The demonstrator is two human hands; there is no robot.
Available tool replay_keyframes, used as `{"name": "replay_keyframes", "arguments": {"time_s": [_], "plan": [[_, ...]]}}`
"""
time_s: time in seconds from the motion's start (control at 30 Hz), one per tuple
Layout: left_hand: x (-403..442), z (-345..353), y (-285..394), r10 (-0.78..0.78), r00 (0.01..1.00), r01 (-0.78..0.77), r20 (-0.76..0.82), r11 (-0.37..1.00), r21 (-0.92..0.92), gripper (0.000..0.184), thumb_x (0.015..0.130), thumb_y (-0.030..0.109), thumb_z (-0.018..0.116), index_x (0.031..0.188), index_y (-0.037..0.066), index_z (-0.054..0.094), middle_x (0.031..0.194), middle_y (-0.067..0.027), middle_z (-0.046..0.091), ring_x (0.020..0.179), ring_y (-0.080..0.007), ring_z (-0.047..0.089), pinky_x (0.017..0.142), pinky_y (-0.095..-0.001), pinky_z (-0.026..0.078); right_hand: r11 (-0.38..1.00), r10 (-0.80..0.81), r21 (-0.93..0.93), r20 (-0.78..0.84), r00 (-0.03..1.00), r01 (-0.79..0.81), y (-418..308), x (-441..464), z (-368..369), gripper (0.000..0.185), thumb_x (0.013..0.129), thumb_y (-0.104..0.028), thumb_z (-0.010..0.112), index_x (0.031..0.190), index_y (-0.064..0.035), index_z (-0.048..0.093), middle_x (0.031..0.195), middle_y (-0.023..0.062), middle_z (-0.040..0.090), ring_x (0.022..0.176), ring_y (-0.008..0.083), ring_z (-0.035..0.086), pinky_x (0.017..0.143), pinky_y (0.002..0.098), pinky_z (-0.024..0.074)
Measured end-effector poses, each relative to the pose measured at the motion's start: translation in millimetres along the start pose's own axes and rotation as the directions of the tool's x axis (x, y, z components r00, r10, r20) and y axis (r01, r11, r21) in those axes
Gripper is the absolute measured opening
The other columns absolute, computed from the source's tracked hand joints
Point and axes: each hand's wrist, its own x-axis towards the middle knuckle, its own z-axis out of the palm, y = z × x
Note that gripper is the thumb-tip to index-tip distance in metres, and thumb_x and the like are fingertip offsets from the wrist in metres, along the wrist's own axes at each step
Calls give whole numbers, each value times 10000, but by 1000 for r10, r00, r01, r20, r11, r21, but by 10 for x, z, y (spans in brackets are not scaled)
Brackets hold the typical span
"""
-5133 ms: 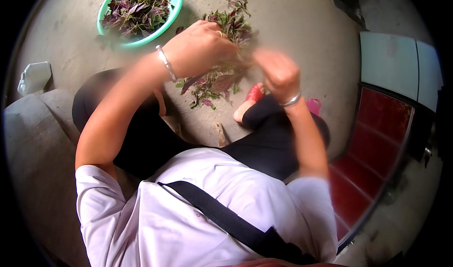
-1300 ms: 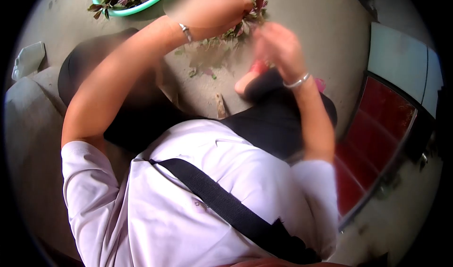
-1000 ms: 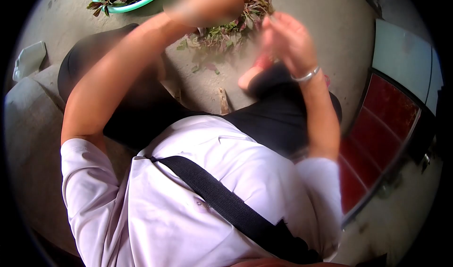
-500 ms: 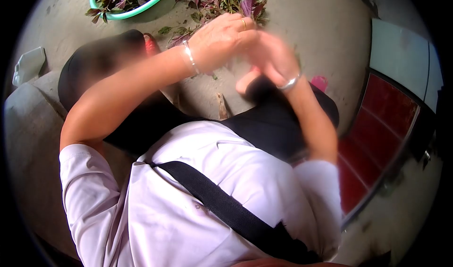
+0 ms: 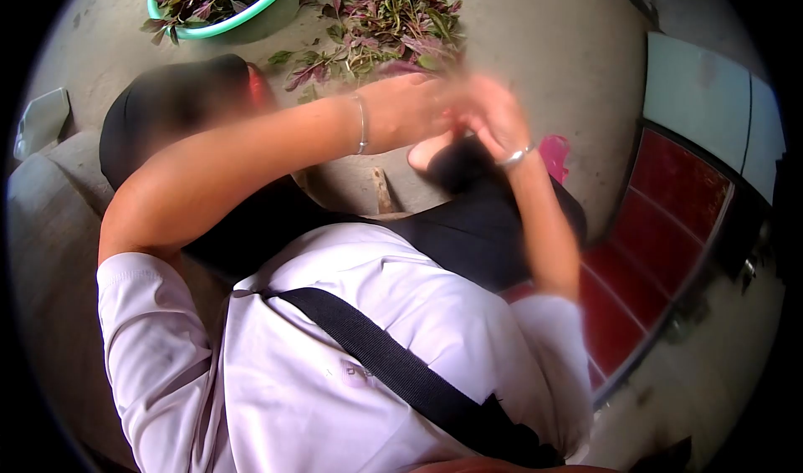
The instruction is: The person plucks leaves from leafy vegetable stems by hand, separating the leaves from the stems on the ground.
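My left hand (image 5: 408, 109), with a thin bracelet at the wrist, is held out in front of my knees. Its closed fingers are blurred at the tips, where a smeared purplish leafy sprig (image 5: 453, 65) shows. My right hand (image 5: 499, 115), wearing a wider silver bangle, meets it fingertip to fingertip; its fingers look bent, but motion smears them and hides their grip. Just beyond both hands lies a loose pile of red-purple leafy greens (image 5: 397, 17), like amaranth, on the floor.
A green-rimmed basin (image 5: 226, 28) of similar leaves stands at upper left. At the far left is a translucent plastic container (image 5: 42, 122). Something pink (image 5: 554, 157) lies beyond my right knee. A red-tiled block (image 5: 677, 189) with pale panels (image 5: 698, 97) borders the right side.
Both hands have come slightly lower, and the left wrist has shifted right. The purple leaf that stood upright above the left fingers is now lower and blurred. The view has shifted slightly.
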Motion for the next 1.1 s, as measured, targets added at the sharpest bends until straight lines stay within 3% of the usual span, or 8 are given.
{"name": "replay_keyframes", "arguments": {"time_s": [0.33, 0.43, 0.5, 0.73, 0.83, 0.9, 0.97, 1.1], "plan": [[-103, -95, 109, 32, 959, -114, 280, 953, 280, 368, 792, 158, 449, 1147, 67, 492, 1308, -179, 381, 1051, -234, 482, 838, -307, 410, 861, -353, -508, -567, 745, 21, 378, 398, -1703, 294, 841, -98, 483, 1105, 26, 521, 857, 147, 613, 702, 192, 622, 597, 278, 512], [-186, -145, 176, -26, 955, -84, 297, 932, 353, 375, 794, 176, 455, 1153, 73, 489, 1281, -185, 410, 1026, -228, 494, 810, -302, 410, 0, -358, -922, -362, 861, -387, 701, 594, -2464, 337, 794, -155, 519, 1100, -21, 561, 1012, 168, 606, 903, 262, 605, 768, 360, 488], [-203, -221, 248, -87, 919, -74, 384, 920, 385, 376, 789, 186, 464, 1145, 68, 491, 1253, -186, 438, 1011, -222, 501, 793, -295, 405, -126, -217, -857, -468, 857, -500, 704, 721, -2243, 343, 752, -179, 522, 1077, -104, 603, 1126, 132, 558, 1049, 297, 525, 882, 384, 420], [-310, -289, 245, -194, 895, 54, 403, 941, 334, 313, 761, 191, 492, 1026, 26, 521, 1108, -170, 533, 935, -216, 519, 736, -293, 387, 253, -576, -952, -3, 817, 175, 721, 1957, -603, 189, 740, -241, 540, 829, -128, 663, 840, 115, 632, 779, 307, 601, 714, 377, 481], [-369, -341, 230, -226, 915, 119, 334, 942, 313, 315, 757, 190, 484, 1011, 11, 530, 1042, -176, 552, 910, -224, 518, 735, -300, 383, 500, -342, -864, -253, 905, -53, 864, 2526, -191, 170, 741, -223, 600, 794, -62, 593, 822, 159, 617, 771, 332, 596, 726, 407, 474], [-377, -408, 196, -237, 911, 127, 336, 940, 317, 330, 760, 185, 476, 1030, 2, 524, 1034, -180, 551, 915, -232, 514, 751, -305, 382, 570, -379, -820, -321, 868, -54, 1101, 2912, -124, 245, 787, -175, 591, 888, -8, 443, 686, 136, 581, 503, 198, 609, 398, 326, 472], [-405, -393, 171, -267, 915, 165, 304, 932, 323, 344, 763, 181, 470, 1048, -7, 516, 1037, -182, 547, 921, -237, 511, 766, -312, 379, 738, -188, -640, -498, 846, -213, 1073, 2972, 12, 348, 781, -116, 604, 990, -4, 348, 755, 180, 570, 515, 249, 613, 364, 348, 474], [-451, -424, 118, -260, 932, 171, 254, 930, 324, 353, 763, 181, 469, 1057, -9, 513, 1026, -182, 553, 906, -235, 519, 763, -309, 381, 849, -92, -491, -500, 861, -195, 966, 2846, 41, 211, 788, -55, 591, 944, 44, 489, 762, 157, 614, 511, 210, 617, 413, 283, 486]]}}
